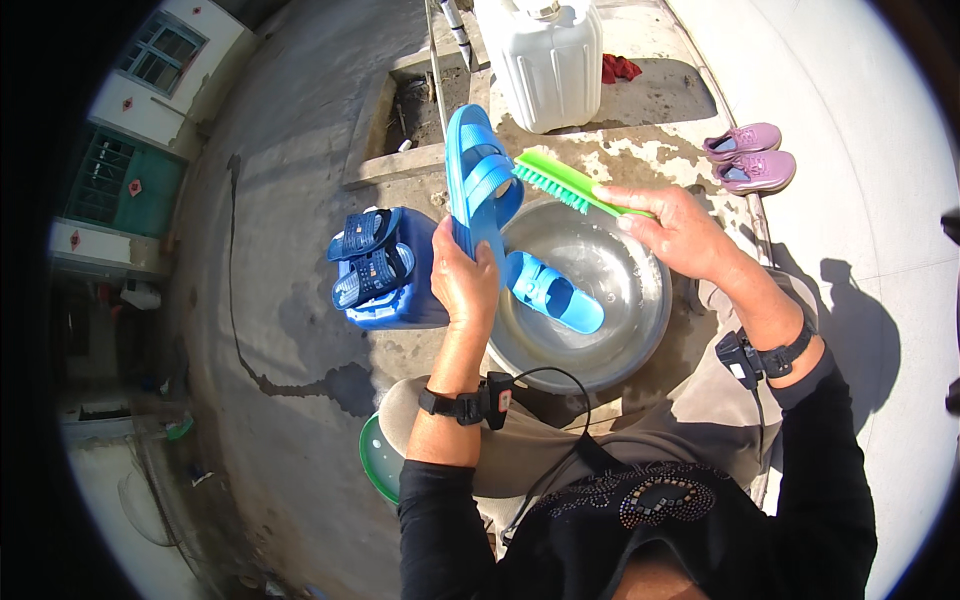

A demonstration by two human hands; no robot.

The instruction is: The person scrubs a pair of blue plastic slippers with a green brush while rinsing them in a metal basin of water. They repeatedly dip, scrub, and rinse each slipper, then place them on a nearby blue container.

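Over concrete (290, 190), left fingers (485, 262) clasp a strappy blue sandal (486, 176), right fingers (640, 229) a brush (565, 180).

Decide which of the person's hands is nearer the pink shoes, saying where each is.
Right: the right hand, gripping a brush, is below and left of the pink shoes in view; the left hand, holding a sandal, is farther left.

Two light-blue slippers (486, 178), two dark-blue sandals (376, 277) and two pink shoes (756, 173), with one green brush (568, 180), one metal basin (636, 318), one white canister (548, 75), one blue container (418, 275) and two black wristbands (785, 360).
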